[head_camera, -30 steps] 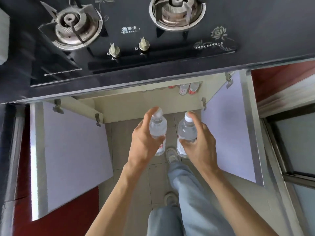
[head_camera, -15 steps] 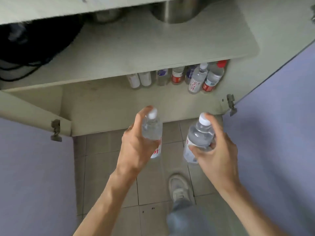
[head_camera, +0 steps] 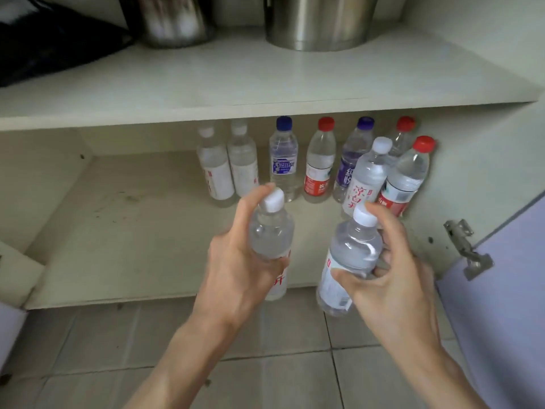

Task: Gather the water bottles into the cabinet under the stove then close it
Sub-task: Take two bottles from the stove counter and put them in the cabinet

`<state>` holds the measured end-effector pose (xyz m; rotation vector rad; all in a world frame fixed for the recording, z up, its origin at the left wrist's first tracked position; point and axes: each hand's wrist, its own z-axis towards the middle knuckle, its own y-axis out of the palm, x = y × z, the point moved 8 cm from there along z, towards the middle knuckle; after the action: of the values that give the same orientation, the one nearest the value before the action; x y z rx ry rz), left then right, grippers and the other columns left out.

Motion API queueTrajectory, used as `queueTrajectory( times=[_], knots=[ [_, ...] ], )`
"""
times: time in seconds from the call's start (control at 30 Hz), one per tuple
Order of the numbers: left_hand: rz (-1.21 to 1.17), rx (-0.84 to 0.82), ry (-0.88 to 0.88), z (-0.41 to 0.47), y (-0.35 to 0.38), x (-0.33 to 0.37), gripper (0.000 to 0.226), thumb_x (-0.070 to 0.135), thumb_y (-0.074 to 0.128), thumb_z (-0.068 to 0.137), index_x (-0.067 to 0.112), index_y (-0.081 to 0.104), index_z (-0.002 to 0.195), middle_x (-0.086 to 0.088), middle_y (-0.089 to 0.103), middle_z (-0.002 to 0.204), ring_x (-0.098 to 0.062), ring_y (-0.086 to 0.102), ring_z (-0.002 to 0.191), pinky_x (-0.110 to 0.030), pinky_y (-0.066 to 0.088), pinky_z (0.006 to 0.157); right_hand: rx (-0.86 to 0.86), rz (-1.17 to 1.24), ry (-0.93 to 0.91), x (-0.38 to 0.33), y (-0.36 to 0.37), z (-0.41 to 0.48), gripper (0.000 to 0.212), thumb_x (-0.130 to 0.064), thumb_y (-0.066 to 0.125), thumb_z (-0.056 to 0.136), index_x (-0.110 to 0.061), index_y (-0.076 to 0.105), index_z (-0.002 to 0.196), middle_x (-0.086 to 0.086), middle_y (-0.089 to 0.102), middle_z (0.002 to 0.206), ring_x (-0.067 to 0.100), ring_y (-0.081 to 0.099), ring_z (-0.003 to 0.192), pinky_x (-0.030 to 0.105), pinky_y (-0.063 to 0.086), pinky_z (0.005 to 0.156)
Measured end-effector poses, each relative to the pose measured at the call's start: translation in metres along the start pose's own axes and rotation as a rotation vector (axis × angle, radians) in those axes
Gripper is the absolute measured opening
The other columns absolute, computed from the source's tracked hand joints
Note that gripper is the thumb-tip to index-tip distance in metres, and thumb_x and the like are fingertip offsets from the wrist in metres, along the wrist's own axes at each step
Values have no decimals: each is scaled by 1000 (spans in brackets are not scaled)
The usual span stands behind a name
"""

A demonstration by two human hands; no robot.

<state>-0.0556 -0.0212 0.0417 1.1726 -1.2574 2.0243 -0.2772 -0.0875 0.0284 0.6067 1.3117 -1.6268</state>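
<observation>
My left hand (head_camera: 236, 270) grips a clear water bottle with a white cap (head_camera: 272, 234), held upright in front of the open cabinet. My right hand (head_camera: 392, 284) grips a second white-capped water bottle (head_camera: 351, 255), tilted slightly left. Both bottles hover over the front edge of the cabinet's bottom shelf (head_camera: 124, 231). Several water bottles (head_camera: 320, 163) with white, blue and red caps stand at the back right of that shelf.
An upper shelf (head_camera: 236, 84) carries steel pots (head_camera: 318, 22) and a black bag (head_camera: 50, 45). The right cabinet door (head_camera: 501, 290) stands open on its hinge (head_camera: 466, 249); a bit of the left door (head_camera: 8, 329) shows at the left edge. Tiled floor (head_camera: 88, 349) lies below.
The view has dropped from the stove top down to the inside of the cabinet. Both hands with their bottles have come closer to the bottom shelf.
</observation>
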Motion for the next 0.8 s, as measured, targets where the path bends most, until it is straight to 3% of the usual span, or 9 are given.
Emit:
queueTrajectory(
  times=[0.1,0.27,0.43,0.53,0.63,0.8],
  knots=[
    [43,10,99,19,18,-6,104,-1,90,79,62,41,146,12,74,105,-18,72,84,-37,63,75,14,12,-94,6,14,31,103,-6,93,73,-56,44,147,-15,71,130,22,73,112,48,60,95],
    [-2,42,91,39,43,-23,102,-5,89,80,55,43,148,13,72,102,-13,71,83,-14,55,63,0,-75,-134,20,35,56,104,-6,92,74,-53,40,151,-3,70,116,23,69,91,43,60,83],
    [-14,85,94,61,55,-38,102,-3,90,81,57,41,148,14,72,111,-9,69,92,-13,54,71,12,-109,-169,31,44,69,101,-8,92,76,-50,40,152,-7,70,116,21,65,94,37,57,83],
    [-16,95,82,73,59,-41,102,-3,90,81,56,41,148,14,72,113,-9,70,92,-20,59,73,0,-120,-200,31,49,78,101,-6,91,78,-48,38,152,-10,69,124,20,65,104,33,54,84],
    [-24,87,69,86,63,-43,103,-3,91,81,56,40,148,15,71,114,-11,72,96,-27,63,79,10,-124,-172,38,52,92,102,-9,93,78,-50,37,152,-6,69,118,19,62,92,30,49,78],
    [-28,90,61,106,70,-47,104,-4,91,81,54,40,152,7,69,122,-22,71,105,-43,65,89,25,-121,-190,40,63,114,104,-9,92,77,-51,35,153,1,70,122,26,67,102,45,58,89]
  ],
)
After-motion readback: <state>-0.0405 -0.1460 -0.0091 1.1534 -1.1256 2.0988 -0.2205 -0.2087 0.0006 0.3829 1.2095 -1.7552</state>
